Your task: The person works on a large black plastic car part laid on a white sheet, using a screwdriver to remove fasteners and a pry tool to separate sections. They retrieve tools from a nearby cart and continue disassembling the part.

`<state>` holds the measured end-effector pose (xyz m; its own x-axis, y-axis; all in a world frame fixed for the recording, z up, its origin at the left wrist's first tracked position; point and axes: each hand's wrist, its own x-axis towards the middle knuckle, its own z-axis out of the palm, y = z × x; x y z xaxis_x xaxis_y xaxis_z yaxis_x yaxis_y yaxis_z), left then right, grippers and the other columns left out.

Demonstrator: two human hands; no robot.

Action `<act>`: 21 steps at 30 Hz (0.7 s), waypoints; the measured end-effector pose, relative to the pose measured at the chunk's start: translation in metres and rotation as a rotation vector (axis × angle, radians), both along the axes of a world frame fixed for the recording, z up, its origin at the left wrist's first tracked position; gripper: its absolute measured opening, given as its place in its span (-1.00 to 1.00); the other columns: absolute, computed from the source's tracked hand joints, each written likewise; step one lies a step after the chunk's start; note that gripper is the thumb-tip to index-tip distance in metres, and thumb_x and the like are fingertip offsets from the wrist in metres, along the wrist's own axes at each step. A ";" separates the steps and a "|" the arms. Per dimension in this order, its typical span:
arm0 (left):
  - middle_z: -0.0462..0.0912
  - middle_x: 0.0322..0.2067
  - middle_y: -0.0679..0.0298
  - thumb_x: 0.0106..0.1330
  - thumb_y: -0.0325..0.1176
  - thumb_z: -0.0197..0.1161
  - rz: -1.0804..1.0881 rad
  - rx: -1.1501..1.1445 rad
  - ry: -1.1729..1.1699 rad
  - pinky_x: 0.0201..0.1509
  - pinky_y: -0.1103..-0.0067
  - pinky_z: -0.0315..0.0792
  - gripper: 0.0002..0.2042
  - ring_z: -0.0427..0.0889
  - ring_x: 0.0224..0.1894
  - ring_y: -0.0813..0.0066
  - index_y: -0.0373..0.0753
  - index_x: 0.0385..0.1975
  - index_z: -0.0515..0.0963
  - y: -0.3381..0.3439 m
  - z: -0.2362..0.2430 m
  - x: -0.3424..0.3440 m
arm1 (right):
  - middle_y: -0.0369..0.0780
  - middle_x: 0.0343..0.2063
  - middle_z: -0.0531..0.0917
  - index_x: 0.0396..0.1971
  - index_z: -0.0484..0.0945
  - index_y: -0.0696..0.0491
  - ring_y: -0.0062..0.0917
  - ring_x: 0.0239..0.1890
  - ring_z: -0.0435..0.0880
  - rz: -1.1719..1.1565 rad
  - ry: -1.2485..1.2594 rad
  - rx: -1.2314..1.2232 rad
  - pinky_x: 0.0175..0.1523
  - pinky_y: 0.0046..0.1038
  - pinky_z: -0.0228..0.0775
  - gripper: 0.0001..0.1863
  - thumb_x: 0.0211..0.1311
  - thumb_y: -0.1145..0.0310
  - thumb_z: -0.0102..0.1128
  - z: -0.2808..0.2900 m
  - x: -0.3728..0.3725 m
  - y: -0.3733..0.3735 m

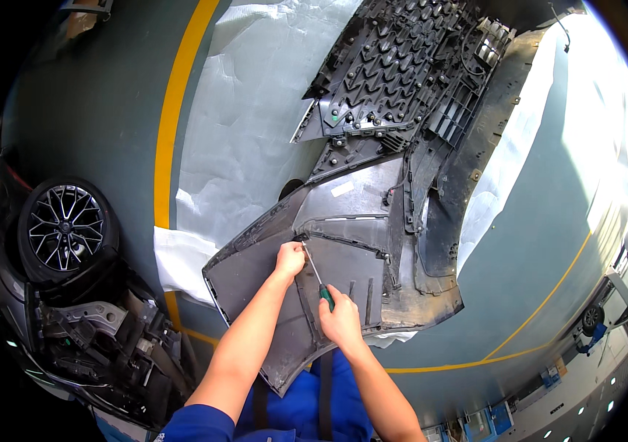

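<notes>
A dark grey car bumper (373, 214) lies inside-up on the floor (100, 96), on a white sheet (248, 125). It runs from the picture's centre toward 1 o'clock, and its near corner comes to the person's knees at 6 o'clock.

The right hand (340, 322) is closed around the green handle of a screwdriver (317, 278). The thin shaft points toward 11 o'clock, and its tip meets the bumper just beside the left hand (290, 259). The left hand has its fingers curled together, pressing on a ridge of the bumper at the tip; whether it pinches something small I cannot tell.

At 9 o'clock stands a car with a black wheel (65, 226), well apart from the bumper's left edge. A yellow line (174, 110) crosses the open floor between them. At 3 o'clock the floor is open too.
</notes>
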<state>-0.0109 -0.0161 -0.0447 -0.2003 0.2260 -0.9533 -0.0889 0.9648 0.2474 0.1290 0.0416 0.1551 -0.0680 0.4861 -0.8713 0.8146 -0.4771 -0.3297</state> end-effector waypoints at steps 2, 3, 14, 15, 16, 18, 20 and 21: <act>0.66 -0.47 0.28 0.34 -0.57 -0.08 -0.071 0.000 0.032 -0.48 0.60 0.33 -0.71 0.48 -0.53 0.60 -0.40 -0.23 0.66 -0.019 -0.023 -0.004 | 0.15 -0.12 0.64 0.15 0.53 0.21 0.08 -0.03 0.63 0.020 -0.040 -0.025 0.13 -0.06 0.46 -0.52 0.31 0.26 0.09 -0.010 -0.015 -0.007; 0.68 -0.44 0.24 0.25 -0.64 -0.08 -0.065 -0.001 0.004 -0.45 0.57 0.35 -0.63 0.49 -0.52 0.56 -0.44 -0.04 0.62 -0.027 -0.033 -0.007 | 0.16 -0.12 0.64 0.16 0.52 0.22 0.09 -0.03 0.63 0.009 -0.052 -0.026 0.13 -0.06 0.46 -0.51 0.30 0.26 0.10 -0.013 -0.021 -0.009; 0.73 -0.15 0.04 0.20 -0.57 0.06 -0.010 -0.134 -0.158 0.02 0.46 0.50 -0.48 0.69 -0.11 0.28 -0.33 0.25 0.48 -0.004 -0.020 -0.024 | 0.16 -0.13 0.62 0.18 0.51 0.20 0.08 -0.05 0.64 0.029 -0.191 -0.040 0.10 -0.05 0.47 -0.50 0.29 0.27 0.10 -0.017 -0.067 -0.002; 0.70 -0.25 0.10 0.21 -0.60 0.01 -0.008 -0.110 -0.172 -0.14 0.50 0.46 -0.47 0.63 -0.25 0.38 -0.36 0.26 0.45 -0.003 -0.019 -0.026 | 0.15 -0.13 0.62 0.17 0.51 0.20 0.08 -0.05 0.64 0.025 -0.200 -0.037 0.09 -0.05 0.47 -0.50 0.29 0.27 0.10 -0.017 -0.071 -0.003; 0.68 -0.34 0.16 0.22 -0.63 -0.04 0.001 -0.087 -0.181 -0.30 0.53 0.42 -0.46 0.56 -0.38 0.47 -0.40 0.28 0.41 -0.006 -0.022 -0.027 | 0.16 -0.13 0.62 0.17 0.51 0.20 0.09 -0.06 0.64 0.024 -0.214 -0.035 0.10 -0.05 0.47 -0.50 0.29 0.26 0.10 -0.017 -0.075 -0.003; 0.65 -0.44 0.23 0.25 -0.64 -0.08 0.009 -0.073 -0.176 -0.46 0.56 0.36 -0.51 0.49 -0.53 0.56 -0.44 0.22 0.43 -0.012 -0.029 -0.031 | 0.16 -0.14 0.63 0.17 0.51 0.20 0.11 -0.07 0.64 0.023 -0.243 -0.030 0.11 -0.05 0.46 -0.50 0.30 0.25 0.11 -0.015 -0.086 -0.004; 0.64 -0.46 0.24 0.28 -0.61 -0.05 -0.006 -0.098 -0.153 -0.48 0.57 0.34 -0.62 0.47 -0.53 0.57 -0.44 0.07 0.54 -0.003 -0.019 -0.036 | 0.13 -0.17 0.66 0.18 0.48 0.21 0.02 -0.15 0.69 -0.177 -0.199 -0.068 -0.05 -0.12 0.53 -0.52 0.36 0.24 0.06 -0.025 -0.086 -0.018; 0.60 -0.50 0.26 0.32 -0.53 -0.02 0.041 -0.128 -0.293 -0.50 0.58 0.29 -0.78 0.42 -0.55 0.60 -0.40 -0.23 0.61 0.006 -0.007 -0.042 | 0.12 -0.19 0.67 0.19 0.47 0.21 -0.03 -0.19 0.71 -0.282 -0.177 -0.086 -0.12 -0.15 0.56 -0.53 0.39 0.24 0.04 -0.029 -0.085 -0.027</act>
